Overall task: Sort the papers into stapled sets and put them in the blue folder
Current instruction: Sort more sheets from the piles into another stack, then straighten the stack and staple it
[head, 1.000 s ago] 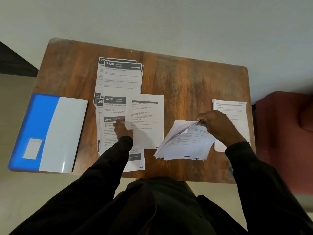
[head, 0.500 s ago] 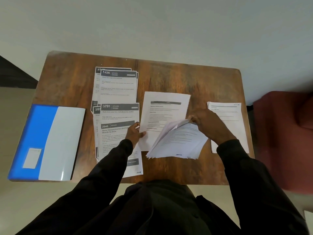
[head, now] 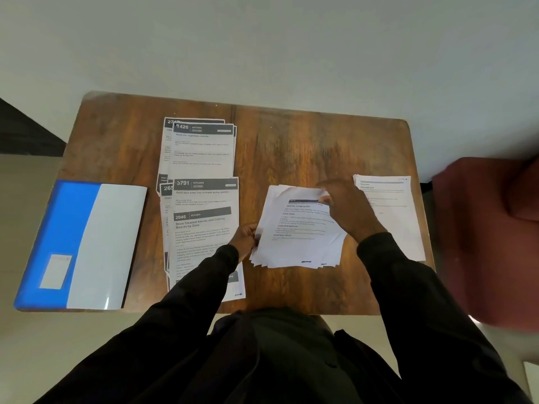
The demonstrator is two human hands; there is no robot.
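A loose stack of white papers (head: 297, 246) lies at the table's middle front. My left hand (head: 246, 239) pinches the stack's left edge. My right hand (head: 347, 211) holds its top right corner, where the top sheet curls up. Left of it, several sheets with dark headers (head: 204, 199) lie fanned out in overlapping rows. A separate pile of white sheets (head: 390, 211) sits at the right edge, partly behind my right wrist. The blue folder (head: 43, 243) lies shut at the front left, with a white cover flap (head: 108, 246) over its right part.
The wooden table (head: 291, 147) has bare wood along its back half. A dark red chair (head: 490, 237) stands close to the right edge. A pale wall runs behind the table. My dark sleeves cover the front edge.
The single sheet my left hand slid rightwards now lies on the middle stack. The lifted sheets under my right hand have come down flat. My left hand moved to the stack's left edge.
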